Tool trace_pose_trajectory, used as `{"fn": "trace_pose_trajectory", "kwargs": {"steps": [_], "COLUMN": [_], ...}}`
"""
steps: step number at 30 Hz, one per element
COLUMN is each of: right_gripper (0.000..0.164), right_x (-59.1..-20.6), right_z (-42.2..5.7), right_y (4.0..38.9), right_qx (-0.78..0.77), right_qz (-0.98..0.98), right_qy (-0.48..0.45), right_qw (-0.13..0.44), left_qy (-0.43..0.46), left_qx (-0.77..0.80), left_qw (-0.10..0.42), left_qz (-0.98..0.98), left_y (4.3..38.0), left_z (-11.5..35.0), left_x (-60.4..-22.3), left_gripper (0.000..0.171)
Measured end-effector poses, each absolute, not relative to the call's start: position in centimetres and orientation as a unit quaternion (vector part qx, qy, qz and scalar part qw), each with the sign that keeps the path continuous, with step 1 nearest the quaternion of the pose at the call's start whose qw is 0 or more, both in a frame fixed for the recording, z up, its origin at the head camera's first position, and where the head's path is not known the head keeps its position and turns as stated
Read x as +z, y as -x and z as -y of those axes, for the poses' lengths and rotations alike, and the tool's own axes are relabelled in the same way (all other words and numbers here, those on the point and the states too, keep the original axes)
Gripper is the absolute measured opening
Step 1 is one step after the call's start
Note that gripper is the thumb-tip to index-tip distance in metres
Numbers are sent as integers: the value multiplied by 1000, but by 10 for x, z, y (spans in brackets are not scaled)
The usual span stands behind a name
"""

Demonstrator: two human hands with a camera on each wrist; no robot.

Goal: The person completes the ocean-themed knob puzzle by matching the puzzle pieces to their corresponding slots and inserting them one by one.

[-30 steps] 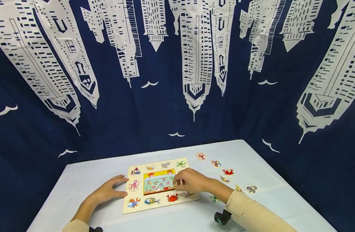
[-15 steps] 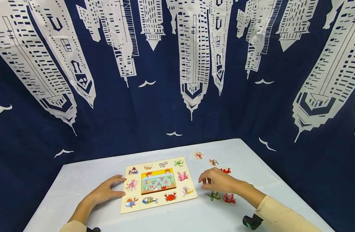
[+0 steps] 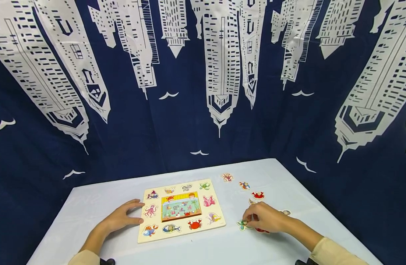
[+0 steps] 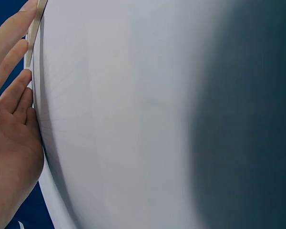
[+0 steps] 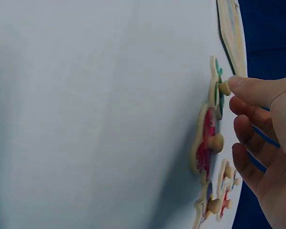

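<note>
The wooden sea-animal puzzle board [image 3: 181, 237] lies on the white table. My left hand [image 3: 122, 216] rests at its left edge, fingers and thumb spread and relaxed. In the left wrist view the fingertips meet the edge of the board [image 4: 35, 31]. My right hand [image 3: 267, 217] is over the loose pieces to the right. Its thumb and forefinger pinch the wooden knob of a green turtle puzzle piece [image 5: 217, 88], which lies close to the tabletop. Beside it, partly under the hand, lies a pink-red fish piece [image 5: 205, 143] with a knob.
An octopus piece [image 3: 227, 177], a blue and orange piece [image 3: 244, 185] and a red crab piece [image 3: 258, 195] lie right of the board. A grey piece [image 3: 285, 212] shows past the right hand. A dark blue cloth [image 3: 176, 140] hangs behind the table.
My right hand has left the board's right side, moved right, and come down onto the turtle piece. The yellow and purple fish at the board's lower right is now uncovered. My left hand stays put.
</note>
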State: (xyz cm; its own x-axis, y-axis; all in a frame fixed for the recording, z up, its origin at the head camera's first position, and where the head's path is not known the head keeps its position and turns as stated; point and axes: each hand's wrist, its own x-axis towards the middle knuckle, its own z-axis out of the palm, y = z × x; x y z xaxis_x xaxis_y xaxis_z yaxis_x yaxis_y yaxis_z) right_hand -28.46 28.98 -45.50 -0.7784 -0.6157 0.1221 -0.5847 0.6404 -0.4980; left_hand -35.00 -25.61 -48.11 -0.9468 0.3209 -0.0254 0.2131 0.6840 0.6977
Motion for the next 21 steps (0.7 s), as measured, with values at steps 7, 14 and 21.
{"fn": "trace_pose_trajectory", "kwargs": {"steps": [7, 14, 21], "right_gripper": [17, 13, 10], "right_x": [-463, -468, -461], "right_z": [-289, -285, -282], "right_y": [285, 291, 295], "right_qx": [-264, -242, -230], "right_qz": [-901, -903, -912], "right_qy": [345, 354, 337], "right_qw": [24, 19, 31], "left_qy": [-154, -147, -154], "left_qx": [375, 370, 374], "left_qw": [68, 67, 64], "left_qz": [-912, -915, -912], "left_y": [351, 348, 350], "left_z": [257, 259, 260], "left_x": [-483, -484, -484], "left_gripper": [71, 71, 70]}}
